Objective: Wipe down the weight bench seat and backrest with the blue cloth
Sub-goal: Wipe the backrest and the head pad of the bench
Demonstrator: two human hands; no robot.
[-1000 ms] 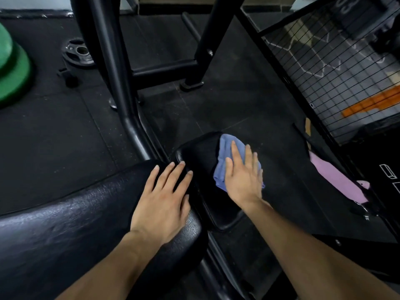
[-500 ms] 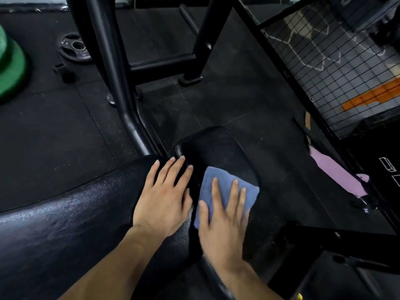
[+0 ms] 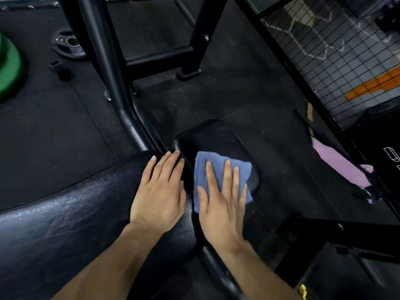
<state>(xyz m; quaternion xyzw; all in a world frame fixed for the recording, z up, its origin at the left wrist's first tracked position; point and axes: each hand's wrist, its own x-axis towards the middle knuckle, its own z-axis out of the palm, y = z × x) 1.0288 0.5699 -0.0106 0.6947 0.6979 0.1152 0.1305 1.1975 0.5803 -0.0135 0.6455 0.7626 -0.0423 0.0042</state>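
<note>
A: Item, cloth?
B: Blue cloth (image 3: 218,169), folded, lying flat on the near half of the black seat pad (image 3: 212,137); right hand (image 3: 220,202) pressing it, fingers straight and spread.
A: Item, other hand?
B: Left hand (image 3: 160,195) flat on the end of the backrest (image 3: 65,213), fingers straight, fingertips reaching the seat pad's edge; hands side by side, just apart.
A: Surroundings?
B: Black steel frame (image 3: 101,50); weight plate (image 3: 69,43) on the floor; wire mesh panel (image 3: 335,61) at right.

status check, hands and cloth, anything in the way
Right hand flat on blue cloth, pressing it on seat pad. Left hand flat on backrest. Nothing blocking.
</note>
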